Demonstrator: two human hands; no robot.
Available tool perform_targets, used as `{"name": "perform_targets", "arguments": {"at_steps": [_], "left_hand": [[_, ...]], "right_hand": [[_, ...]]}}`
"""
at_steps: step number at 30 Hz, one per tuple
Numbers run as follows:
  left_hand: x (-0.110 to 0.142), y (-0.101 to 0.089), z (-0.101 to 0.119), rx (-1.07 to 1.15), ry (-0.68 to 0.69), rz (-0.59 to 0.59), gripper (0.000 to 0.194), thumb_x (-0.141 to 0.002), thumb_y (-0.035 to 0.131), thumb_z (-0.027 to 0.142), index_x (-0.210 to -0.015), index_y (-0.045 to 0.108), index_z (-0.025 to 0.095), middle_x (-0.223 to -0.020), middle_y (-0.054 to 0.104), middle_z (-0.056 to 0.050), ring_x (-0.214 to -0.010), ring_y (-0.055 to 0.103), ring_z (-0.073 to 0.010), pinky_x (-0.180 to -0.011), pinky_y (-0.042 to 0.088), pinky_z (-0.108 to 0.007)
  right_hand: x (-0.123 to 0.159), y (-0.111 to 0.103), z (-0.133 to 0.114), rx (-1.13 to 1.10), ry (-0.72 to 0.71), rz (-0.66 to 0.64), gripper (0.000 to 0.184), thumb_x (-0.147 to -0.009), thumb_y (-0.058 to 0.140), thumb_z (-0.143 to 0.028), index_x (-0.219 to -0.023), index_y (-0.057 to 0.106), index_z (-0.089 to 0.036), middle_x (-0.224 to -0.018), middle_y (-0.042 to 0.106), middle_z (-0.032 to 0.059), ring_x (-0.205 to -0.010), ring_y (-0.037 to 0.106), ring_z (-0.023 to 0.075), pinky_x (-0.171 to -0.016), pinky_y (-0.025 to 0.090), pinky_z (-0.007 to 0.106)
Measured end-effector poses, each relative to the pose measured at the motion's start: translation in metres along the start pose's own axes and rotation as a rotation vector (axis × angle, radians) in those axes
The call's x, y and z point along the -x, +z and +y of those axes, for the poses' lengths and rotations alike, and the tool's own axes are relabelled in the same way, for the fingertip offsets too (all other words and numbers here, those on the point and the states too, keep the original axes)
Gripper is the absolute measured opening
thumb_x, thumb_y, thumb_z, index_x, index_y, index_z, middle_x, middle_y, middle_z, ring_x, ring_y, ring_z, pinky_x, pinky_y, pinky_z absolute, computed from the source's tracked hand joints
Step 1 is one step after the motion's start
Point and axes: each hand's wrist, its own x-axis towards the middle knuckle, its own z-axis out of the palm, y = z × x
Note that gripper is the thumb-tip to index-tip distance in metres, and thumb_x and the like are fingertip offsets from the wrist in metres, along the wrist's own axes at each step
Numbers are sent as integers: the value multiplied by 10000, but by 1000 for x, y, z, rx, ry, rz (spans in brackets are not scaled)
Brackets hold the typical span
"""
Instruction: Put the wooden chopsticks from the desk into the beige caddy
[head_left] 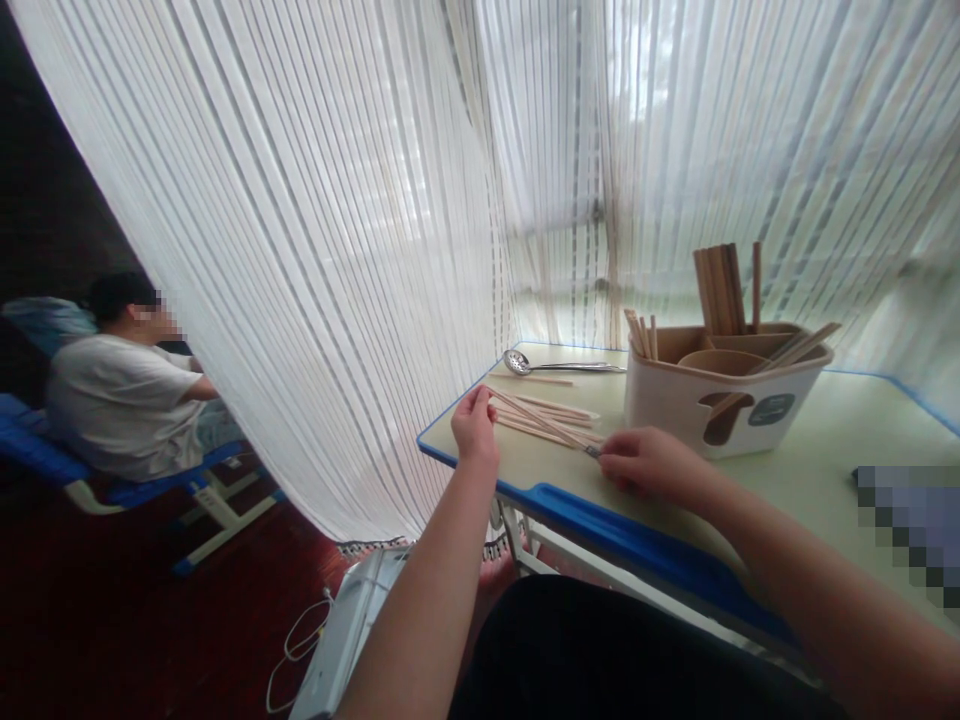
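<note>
My left hand (475, 425) is closed, pinching the far-left end of thin light wooden chopsticks (536, 412) at the table's left side. From there they slant down toward my right hand (649, 462), whose curled fingers close around the other end. A small grey patterned bit (592, 452) shows at those right fingertips; its exact form is too small to tell. Beneath and behind the held pair, several loose chopsticks (555, 405) lie on the tabletop. Farther back rests a slotted metal spoon (517, 362) with its long handle pointing right.
Right of the sticks stands a white-and-brown utensil holder (675, 405) with compartments and several bundles of chopsticks. The pale table (817, 430) has a blue edge. White curtains (337, 200) hang behind. At left, a person (120, 390) sits on a blue chair. A pixelated patch covers the right edge.
</note>
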Motion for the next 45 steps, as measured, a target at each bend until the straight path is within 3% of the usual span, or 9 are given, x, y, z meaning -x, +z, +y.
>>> {"name": "perform_targets", "arguments": {"at_steps": [8,16,21,26,30,34,40,45], "left_hand": [[3,1,-1,30,-125,-156,374,-549,788,363,-803,651,125,-679,585,26,-484,456,-4,-483,369,-152],[3,2,4,-1,-78,-182,391,-576,762,425,-776,634,114,-632,558,34,-492,460,-22,-507,377,-174],[24,6,36,-2,-63,-268,350,-620,739,401,-799,628,121,-651,571,24,-498,484,-36,-507,382,-183],[67,5,78,41,-25,-378,302,-661,716,385,-821,646,138,-664,588,13,-511,496,-49,-521,398,-195],[93,2,106,2,27,-483,267,-714,672,373,-837,680,136,-648,595,1,-522,488,-58,-532,399,-202],[104,-4,129,-60,106,-517,284,-751,633,386,-871,686,133,-709,632,-24,-540,491,-62,-531,397,-199],[114,-2,160,-155,194,-498,233,-750,620,350,-826,649,131,-712,634,-21,-556,504,-64,-535,401,-185],[127,27,172,-124,228,-548,206,-781,579,329,-818,617,131,-690,609,-8,-524,480,-53,-490,380,-170]], "right_hand": [[1,-1,0,27,-70,-23,160,-632,641,-355,-570,642,-208,-444,567,-18,-390,476,111,-410,361,230],[-1,1,10,75,-120,-93,291,-677,604,-475,-618,627,-191,-526,585,-9,-472,483,119,-468,362,243],[21,6,8,138,-173,-14,312,-716,578,-495,-689,647,-192,-624,635,9,-598,567,173,-581,428,287],[72,42,-11,-33,-201,142,368,-734,570,-528,-892,674,-212,-859,707,55,-803,636,239,-735,477,327],[101,78,-20,-74,-227,157,346,-759,546,-537,-813,653,-212,-730,673,37,-701,611,214,-645,474,309],[112,98,-20,-77,-276,134,327,-772,546,-512,-823,635,-201,-724,651,25,-674,589,188,-619,466,295],[123,92,-38,-44,-313,175,337,-750,564,-500,-819,643,-180,-736,681,46,-683,609,183,-644,465,286],[136,65,-63,41,-339,262,304,-779,543,-461,-789,660,-180,-741,694,58,-688,612,188,-654,452,291]]}}
